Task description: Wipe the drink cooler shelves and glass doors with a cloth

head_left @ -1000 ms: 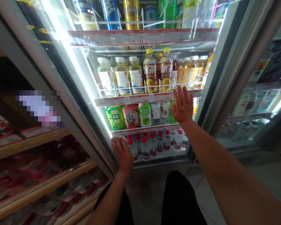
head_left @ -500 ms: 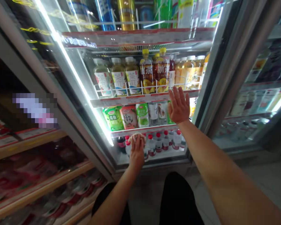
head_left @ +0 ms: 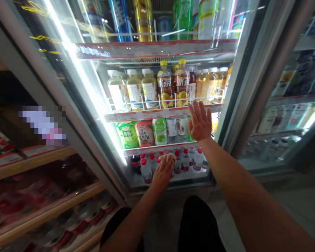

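My left hand (head_left: pixel 163 174) presses a pale cloth (head_left: pixel 171 159) against the lower part of the glass door (head_left: pixel 157 146), in front of the red-capped water bottles (head_left: pixel 146 171). The cloth shows past my fingertips; the rest of it is under the hand. Higher up and to the right, my right hand (head_left: pixel 200 122) lies flat on the same glass, fingers stretched, with nothing in it. Behind that hand are the ends of two shelves, holding yellow drink bottles (head_left: pixel 211 82) and a few packs it partly hides.
Iced tea bottles (head_left: pixel 166 84) and green and red pouches (head_left: pixel 127 134) stand on shelves behind the glass. A metal door frame (head_left: pixel 245 84) borders the right side, with another cooler beyond. Wooden shelves (head_left: pixel 34 169) with goods are at the left. My knees (head_left: pixel 199 224) are just below.
My left hand has slid to the right across the lower glass with the cloth. My right hand stays at the same spot on the door. The view has tilted up slightly.
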The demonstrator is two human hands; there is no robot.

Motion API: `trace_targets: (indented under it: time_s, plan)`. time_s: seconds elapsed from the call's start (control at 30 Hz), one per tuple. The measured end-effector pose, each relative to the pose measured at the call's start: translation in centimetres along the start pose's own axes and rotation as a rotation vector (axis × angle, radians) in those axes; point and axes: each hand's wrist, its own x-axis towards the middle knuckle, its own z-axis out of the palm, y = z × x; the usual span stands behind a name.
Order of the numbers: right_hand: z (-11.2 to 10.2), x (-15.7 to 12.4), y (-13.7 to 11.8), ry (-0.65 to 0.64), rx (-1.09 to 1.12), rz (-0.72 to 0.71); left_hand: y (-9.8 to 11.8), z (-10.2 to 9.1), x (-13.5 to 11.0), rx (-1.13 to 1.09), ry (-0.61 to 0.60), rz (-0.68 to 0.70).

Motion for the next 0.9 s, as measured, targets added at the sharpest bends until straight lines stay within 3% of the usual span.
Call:
trace_targets:
  time_s: [0.23,0.5,0.57,0.7,0.8,0.9]
  plan:
    - [0.1,-0.3,-0.1,0.058,-0.044,-0.029,0.1,-0.5,3.0,0.017,-0.024,-0.008]
    - [-0.8,0.1,-0.4,0.041,0.072,0.019,0.8,-0.2,4.1,-0.028,-0.013,0.089]
    - [-1.7,-2.1,-1.5,0.061,0.159,0.036,0.8,-0.6,5.3,-0.067,0.021,0.040]
    - [-2.4,-10.6,-5.1,0.042,0.380,-0.056,1.2,-0.4,6.6,-0.163,0.147,-0.084]
    - [-1.3,-15.6,-7.3,-0.060,0.499,0.009,2.1,0.4,6.0,-0.186,0.185,-0.128]
    - [0.7,-17.1,-8.0,-0.084,0.541,0.135,2.5,-0.1,4.5,-0.201,0.164,-0.077]
